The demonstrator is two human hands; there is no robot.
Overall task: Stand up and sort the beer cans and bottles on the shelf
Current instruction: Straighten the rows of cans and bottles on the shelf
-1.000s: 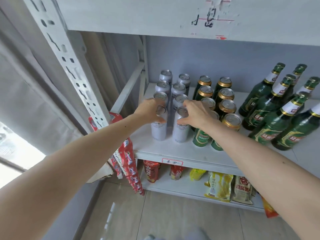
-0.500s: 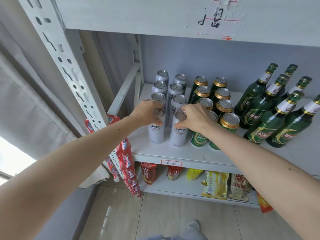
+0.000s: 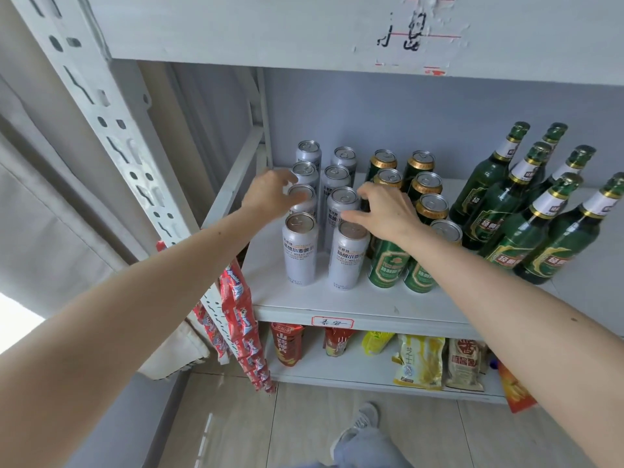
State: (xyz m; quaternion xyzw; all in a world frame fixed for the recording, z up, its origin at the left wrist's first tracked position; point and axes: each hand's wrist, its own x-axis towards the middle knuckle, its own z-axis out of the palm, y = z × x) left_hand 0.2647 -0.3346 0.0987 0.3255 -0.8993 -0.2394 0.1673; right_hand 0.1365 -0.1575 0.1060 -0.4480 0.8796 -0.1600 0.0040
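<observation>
Silver beer cans stand in two columns at the left of the white shelf [image 3: 337,304]; the front pair are the left can [image 3: 300,251] and the right can [image 3: 347,260]. My left hand [image 3: 268,194] touches the side of the silver can [image 3: 304,199] behind the front left one, its fingers blurred. My right hand [image 3: 388,211] hovers with spread fingers beside the silver can [image 3: 341,202] behind the front right one. Green cans with gold tops [image 3: 385,265] stand in two columns to the right, partly hidden by my right hand. Several green bottles [image 3: 506,231] stand further right.
The upper shelf board [image 3: 270,28] hangs low over the cans. A perforated metal post [image 3: 111,130] rises at the left, with a strip of red snack packets [image 3: 239,319] hanging from it. Snack bags [image 3: 418,363] fill the lower shelf. My shoe [image 3: 358,427] is on the tiled floor.
Both hands have come off the tops of the two front silver cans and moved back to the cans behind them. The camera has shifted slightly.
</observation>
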